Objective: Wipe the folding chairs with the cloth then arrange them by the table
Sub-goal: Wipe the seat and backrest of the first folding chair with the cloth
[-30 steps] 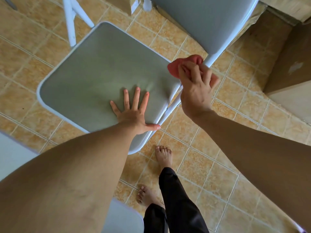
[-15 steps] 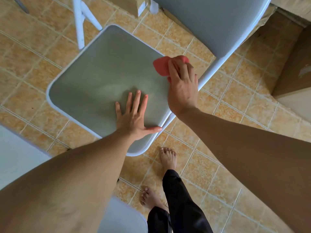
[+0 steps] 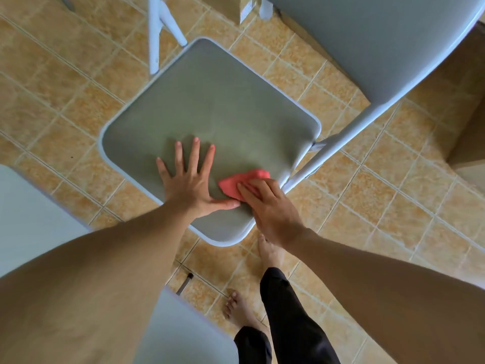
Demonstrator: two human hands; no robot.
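Observation:
A folding chair with a grey-green seat [image 3: 223, 109] and white frame stands unfolded on the tiled floor, its grey backrest [image 3: 367, 35] at the upper right. My left hand [image 3: 191, 179] lies flat on the near part of the seat with fingers spread. My right hand [image 3: 265, 203] presses a red cloth [image 3: 236, 185] onto the seat near its right front corner, the fingers laid over the cloth. The cloth's left part shows beyond my fingertips.
A pale grey surface [image 3: 31, 206], perhaps another seat or the table, fills the lower left and bottom centre. Another white chair's legs [image 3: 154, 30] stand behind the seat. A cardboard box [image 3: 469, 143] sits at the right edge. My bare feet [image 3: 267, 248] stand just below the seat.
My right hand has swept the red cloth from the seat's back right edge near the backrest down to the front right part. My left hand has stayed flat on the seat.

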